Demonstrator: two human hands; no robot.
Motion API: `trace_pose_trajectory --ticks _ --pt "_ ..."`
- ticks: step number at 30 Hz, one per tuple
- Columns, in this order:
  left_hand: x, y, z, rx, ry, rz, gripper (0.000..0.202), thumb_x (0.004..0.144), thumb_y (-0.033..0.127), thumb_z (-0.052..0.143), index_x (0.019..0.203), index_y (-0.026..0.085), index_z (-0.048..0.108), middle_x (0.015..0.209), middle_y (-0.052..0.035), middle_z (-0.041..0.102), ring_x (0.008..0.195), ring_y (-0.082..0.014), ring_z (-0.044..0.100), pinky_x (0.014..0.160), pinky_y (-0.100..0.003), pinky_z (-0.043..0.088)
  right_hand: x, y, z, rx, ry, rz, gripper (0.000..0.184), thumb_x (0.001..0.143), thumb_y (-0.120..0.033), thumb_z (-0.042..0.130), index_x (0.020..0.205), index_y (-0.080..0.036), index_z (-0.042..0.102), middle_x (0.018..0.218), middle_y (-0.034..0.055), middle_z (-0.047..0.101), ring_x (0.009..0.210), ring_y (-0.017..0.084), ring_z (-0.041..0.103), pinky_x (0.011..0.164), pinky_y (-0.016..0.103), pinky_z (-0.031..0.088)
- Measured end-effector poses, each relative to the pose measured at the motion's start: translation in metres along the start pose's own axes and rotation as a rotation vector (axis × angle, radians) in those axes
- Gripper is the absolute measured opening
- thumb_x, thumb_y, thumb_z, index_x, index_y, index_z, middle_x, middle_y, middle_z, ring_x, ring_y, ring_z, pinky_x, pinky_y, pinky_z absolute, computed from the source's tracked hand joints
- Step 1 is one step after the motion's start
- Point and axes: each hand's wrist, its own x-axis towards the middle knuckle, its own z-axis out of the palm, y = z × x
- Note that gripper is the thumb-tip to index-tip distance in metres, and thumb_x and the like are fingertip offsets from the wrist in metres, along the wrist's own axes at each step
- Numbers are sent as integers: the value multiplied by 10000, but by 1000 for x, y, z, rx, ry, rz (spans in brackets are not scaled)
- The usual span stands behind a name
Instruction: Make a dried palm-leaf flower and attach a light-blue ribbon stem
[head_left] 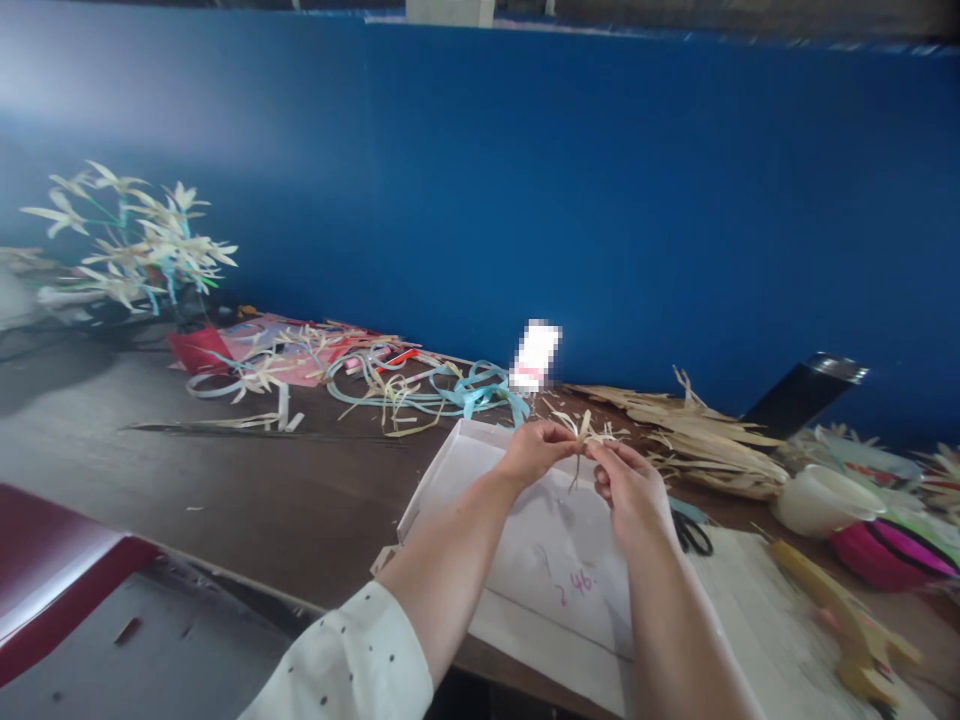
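Note:
Above a shallow white cardboard box (540, 560), my two hands meet at a small flower of pale dried-husk strips (586, 425). My left hand (538, 450) pinches its base between thumb and finger. From the other side, my right hand (626, 478) closes on the same spot, its fingertips touching those of the left. Thin strips stick out above the fingers, and a few hang below them. Exactly what lies between the fingertips is hidden. Handwritten pink marks show on the box.
Blue ribbon (487, 388) and loose strips lie behind the box. Dried husks (697, 440), a white cup (825, 500), black scissors handles (694, 532) and a yellow tool (840, 620) are on the right. A dark bottle (806, 395) leans by the blue partition. Finished-looking husk flowers (161, 240) stand far left.

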Motion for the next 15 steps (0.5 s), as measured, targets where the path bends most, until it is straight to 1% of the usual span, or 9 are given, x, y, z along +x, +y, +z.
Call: trace_pose_trajectory --ticks 5,9,12,15 --pt "0 -1 1 -8 -13 3 295 576 364 744 710 116 653 644 7 586 604 -73 483 612 -224 384 0 -1 0 55 2 23 291 497 -304 819 687 -167 646 617 -2 605 413 30 366 326 148 213" --pt "0 -1 1 -5 -13 14 291 584 367 738 718 121 660 660 1 601 615 -80 497 621 -225 396 -1 -2 1 54 -7 28 306 495 -316 816 699 -169 643 632 -1 613 407 29 367 321 150 215" --pt "0 1 1 37 28 18 271 597 355 731 724 126 665 683 -5 621 630 -89 517 631 -228 405 0 -1 1 39 -15 29 332 518 -343 801 756 -170 646 667 5 620 411 28 371 322 145 215" --pt "-1 1 2 115 97 39 252 614 352 719 726 132 669 706 -15 636 657 -106 539 634 -231 412 3 1 -1 24 45 7 352 536 -353 779 808 -183 632 672 -3 622 406 32 376 324 147 215"
